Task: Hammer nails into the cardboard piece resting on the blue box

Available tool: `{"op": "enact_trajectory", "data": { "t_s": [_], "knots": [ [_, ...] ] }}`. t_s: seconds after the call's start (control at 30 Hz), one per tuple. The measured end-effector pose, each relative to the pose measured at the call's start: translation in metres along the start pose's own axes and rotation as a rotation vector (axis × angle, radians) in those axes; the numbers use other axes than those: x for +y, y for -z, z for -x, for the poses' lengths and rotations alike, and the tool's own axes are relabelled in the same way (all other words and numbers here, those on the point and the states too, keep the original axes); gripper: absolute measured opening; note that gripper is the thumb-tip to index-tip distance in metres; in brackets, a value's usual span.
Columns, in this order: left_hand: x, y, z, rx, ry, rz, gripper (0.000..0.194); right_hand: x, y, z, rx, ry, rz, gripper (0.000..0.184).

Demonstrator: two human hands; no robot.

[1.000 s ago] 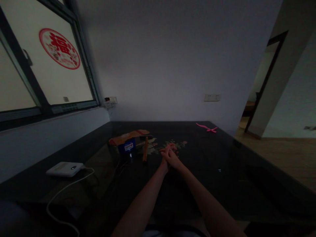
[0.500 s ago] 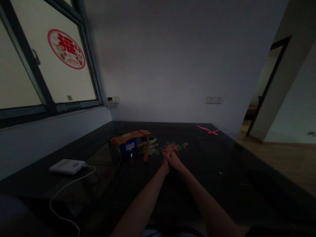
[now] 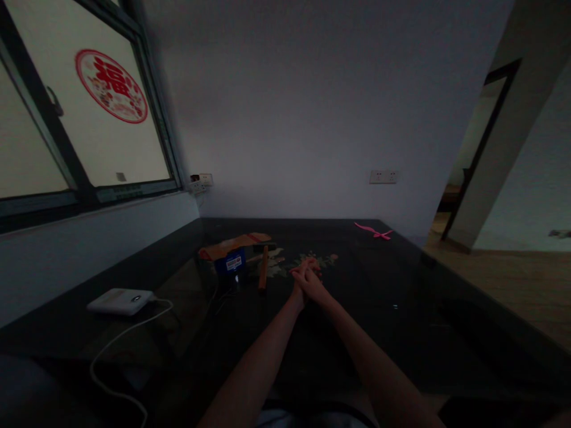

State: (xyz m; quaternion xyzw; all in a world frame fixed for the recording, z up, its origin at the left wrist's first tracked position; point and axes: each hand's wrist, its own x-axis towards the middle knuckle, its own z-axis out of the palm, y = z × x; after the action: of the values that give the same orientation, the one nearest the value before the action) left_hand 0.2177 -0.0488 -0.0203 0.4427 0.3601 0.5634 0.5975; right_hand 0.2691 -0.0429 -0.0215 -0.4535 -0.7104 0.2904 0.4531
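Note:
My left hand point(image 3: 298, 292) and my right hand point(image 3: 313, 284) are clasped together above the dark glossy table point(image 3: 357, 345), fingers interlaced and closed. No object shows between them; part of the left hand is hidden behind the right. Just left of the hands lies an orange-brown stick-like piece point(image 3: 263, 270), pointing away from me. Further left is a small blue box point(image 3: 231, 263) with a white label, and an orange-brown sheet or packet point(image 3: 236, 242) lies over its top. A floral pattern point(image 3: 330, 260) on the table surrounds the fingers.
A white power bank point(image 3: 121, 301) with a plugged-in white cable point(image 3: 109, 342) lies on the left. A pink strip-like thing point(image 3: 375, 232) rests near the far right corner. Behind the table stands a wall with a socket point(image 3: 382, 176); a window point(image 3: 120, 148) is at left.
The view has shifted slightly, so the surroundings sit a little further left. My hands stay clasped in the same place, and nothing on the table has moved.

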Motion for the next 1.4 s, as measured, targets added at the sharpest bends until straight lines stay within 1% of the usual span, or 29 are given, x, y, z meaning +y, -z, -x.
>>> {"op": "enact_trajectory", "data": {
  "t_s": [0.07,0.17,0.4,0.5,0.6,0.73,0.83,0.97,1.2,1.4],
  "knots": [
    [-0.004,0.001,0.000,-0.022,-0.013,0.051,0.045,0.001,0.000,0.000,-0.001,0.009,-0.003,0.030],
    [-0.005,0.002,0.000,-0.052,-0.024,0.100,0.045,0.003,0.000,0.000,0.001,0.024,0.000,0.030],
    [-0.007,0.004,-0.001,-0.069,-0.036,0.135,0.046,0.005,-0.001,-0.001,0.005,0.049,0.014,0.034],
    [-0.008,0.005,-0.002,-0.069,-0.039,0.130,0.041,0.006,-0.002,-0.001,0.009,0.056,0.017,0.033],
    [-0.007,0.005,-0.001,-0.042,-0.046,0.092,0.037,0.006,-0.001,-0.001,0.013,0.052,0.021,0.031],
    [-0.004,0.004,0.001,-0.037,-0.035,0.041,0.041,0.003,0.000,0.000,0.015,0.041,0.024,0.033],
    [-0.004,0.004,0.001,-0.069,-0.020,0.131,0.042,0.002,0.000,0.000,0.007,0.046,0.024,0.033],
    [-0.008,0.005,-0.002,-0.099,0.006,0.278,0.037,0.006,-0.001,-0.002,-0.003,0.055,0.030,0.030],
    [-0.015,0.008,-0.005,-0.091,0.003,0.365,0.034,0.011,-0.004,-0.004,-0.001,0.038,0.042,0.032],
    [-0.015,0.006,-0.006,-0.097,-0.005,0.415,0.031,0.010,-0.003,-0.003,-0.002,0.034,0.051,0.034]
  ]
}}
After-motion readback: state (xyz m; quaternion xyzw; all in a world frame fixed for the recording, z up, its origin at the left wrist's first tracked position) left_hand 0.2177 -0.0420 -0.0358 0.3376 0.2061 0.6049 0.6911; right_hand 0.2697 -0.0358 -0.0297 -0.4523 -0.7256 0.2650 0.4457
